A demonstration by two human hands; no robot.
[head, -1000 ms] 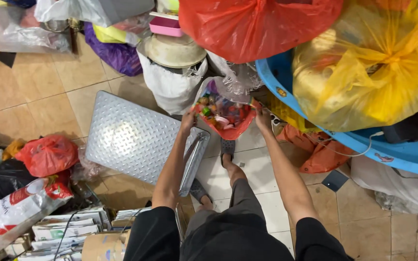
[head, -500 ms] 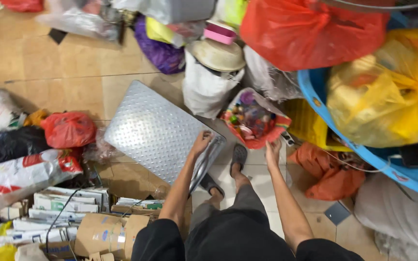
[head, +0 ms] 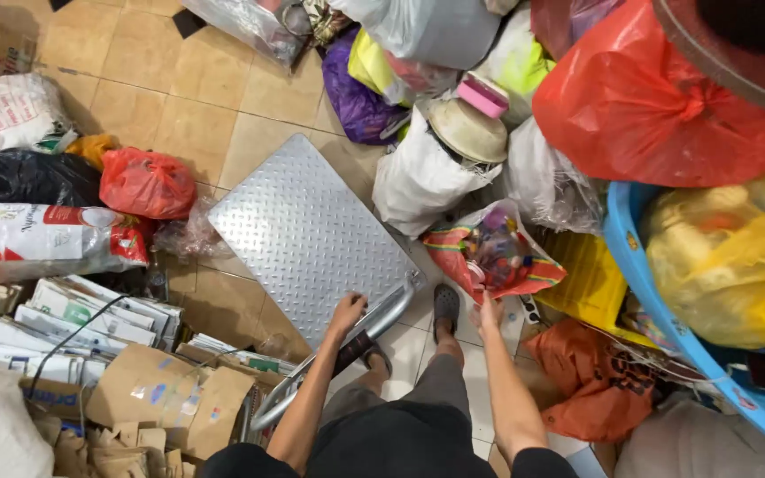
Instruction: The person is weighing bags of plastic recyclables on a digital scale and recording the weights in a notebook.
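My right hand point(head: 489, 312) grips the lower edge of a red woven bag point(head: 524, 270) full of colourful small items, which sits on the tiled floor between a white sack point(head: 418, 177) and a yellow bag point(head: 591, 274). My left hand point(head: 347, 312) rests with curled fingers on the near corner of a silver diamond-plate metal platform point(head: 307, 230), just above its bent metal tube handle point(head: 382, 319). Whether that hand grips anything is unclear. My sandalled feet point(head: 444, 305) stand between the two hands.
Full plastic bags crowd the right and back: a red one point(head: 648, 106), a yellow one point(head: 737, 257) in a blue tub point(head: 657, 310), a purple one point(head: 356, 102). Left are a small red bag point(head: 148, 181), a printed sack point(head: 37, 243), stacked papers point(head: 73, 314) and cardboard point(head: 161, 398).
My left hand has let go of the red woven bag and dropped to the platform's near corner. The bag has come lower, with my right hand still on it.
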